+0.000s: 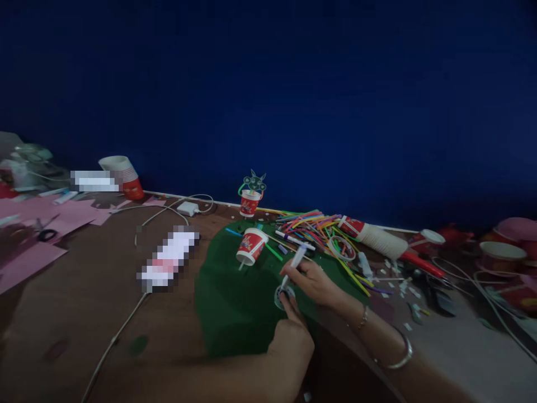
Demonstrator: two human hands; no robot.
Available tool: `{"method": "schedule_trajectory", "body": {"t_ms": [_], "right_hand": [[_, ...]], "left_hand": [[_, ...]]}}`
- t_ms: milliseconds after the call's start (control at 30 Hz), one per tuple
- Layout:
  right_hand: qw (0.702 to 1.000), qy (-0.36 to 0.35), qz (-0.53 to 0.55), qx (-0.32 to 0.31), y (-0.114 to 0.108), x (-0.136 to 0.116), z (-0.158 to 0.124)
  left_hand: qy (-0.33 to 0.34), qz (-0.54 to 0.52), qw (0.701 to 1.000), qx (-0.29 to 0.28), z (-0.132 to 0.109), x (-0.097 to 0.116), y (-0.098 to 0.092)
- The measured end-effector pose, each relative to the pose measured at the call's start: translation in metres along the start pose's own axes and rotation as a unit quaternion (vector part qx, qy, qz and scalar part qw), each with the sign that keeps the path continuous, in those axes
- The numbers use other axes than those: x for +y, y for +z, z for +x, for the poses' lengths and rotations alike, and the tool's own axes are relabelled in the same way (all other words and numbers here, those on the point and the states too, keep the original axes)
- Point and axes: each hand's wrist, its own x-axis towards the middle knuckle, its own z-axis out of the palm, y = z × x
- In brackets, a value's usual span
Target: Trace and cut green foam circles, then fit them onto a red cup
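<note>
A: What is the right hand [314, 281] gripping?
B: It is pinching one slim white marker [298, 257], whose lower end is pointing at one pale, round, dark-marked disc [278, 300]. I can't tell whether the two are touching.
A: And the left hand [292, 338]?
B: Its index finger is pressing on the disc, which is lying just below the right hand's grip. How narrow the left grip is, I can't tell.
A: Around them?
B: One dark green sheet [235, 319] is lying underneath. Two red-and-white paper cups [252, 242] are sitting beyond the hands, the farther one carrying one eared cutout [254, 182]. Multicoloured plastic straws [310, 221], too many to count, are sprawling beside one pale ring-shaped roll [342, 257].
</note>
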Motion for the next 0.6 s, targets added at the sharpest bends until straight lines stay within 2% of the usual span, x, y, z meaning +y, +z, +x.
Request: {"method": "schedule_trajectory", "body": {"t_ms": [100,200,367,600], "right_hand": [[0.995,-0.016,-0.057,-0.082,0.005,-0.012,0.016],[0.984,-0.045,-0.110,-0.136,0.015,-0.017,0.025],[0.961,-0.098,-0.187,-0.180,0.024,-0.016,0.029],[0.943,-0.107,-0.240,-0.205,0.024,-0.019,0.034]], "left_hand": [[0.012,0.015,1.000,0.008,0.000,0.003,0.008],[0.029,-0.003,1.000,0.001,0.000,0.004,0.010],[0.074,-0.020,0.997,-0.021,-0.001,0.000,0.004],[0.039,-0.051,0.998,-0.008,0.000,-0.003,0.001]]}}
